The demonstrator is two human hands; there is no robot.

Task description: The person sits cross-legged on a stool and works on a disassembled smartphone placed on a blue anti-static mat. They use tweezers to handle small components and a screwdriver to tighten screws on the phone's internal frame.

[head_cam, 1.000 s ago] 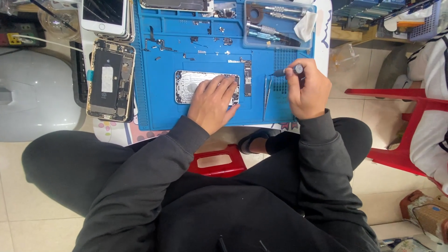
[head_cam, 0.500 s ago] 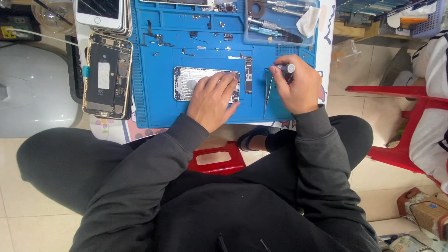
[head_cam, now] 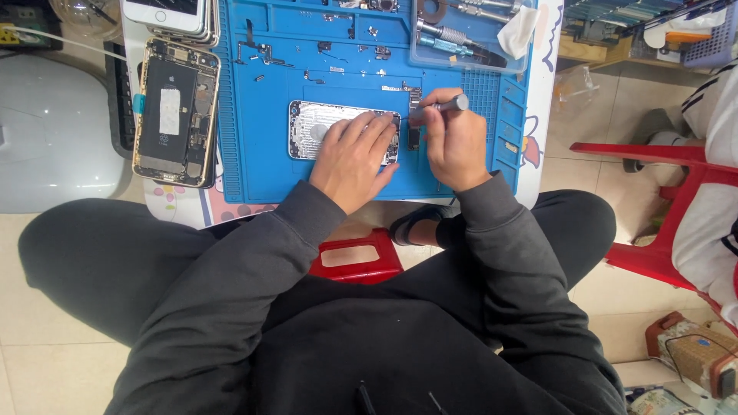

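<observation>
A silver phone housing [head_cam: 319,127] lies open on the blue repair mat [head_cam: 254,165]. My left hand [head_cam: 355,157] rests flat on its right half, fingers spread over it. My right hand [head_cam: 453,142] grips a grey screwdriver [head_cam: 442,107], its tip pointing left toward the housing's right edge. A narrow dark strip part [head_cam: 415,115] lies on the mat between the housing and my right hand. Small screws and brackets [head_cam: 261,52] are scattered on the mat's upper part.
A gold phone with its insides exposed [head_cam: 173,111] lies left of the mat, a white phone [head_cam: 165,14] above it. A clear tray of tools [head_cam: 469,34] sits at the mat's top right. A red stool [head_cam: 357,257] stands below; a red chair [head_cam: 676,207] with another person is at right.
My right hand has moved left with the screwdriver, from the mat's right side to the housing's right edge. My left hand has stayed on the housing.
</observation>
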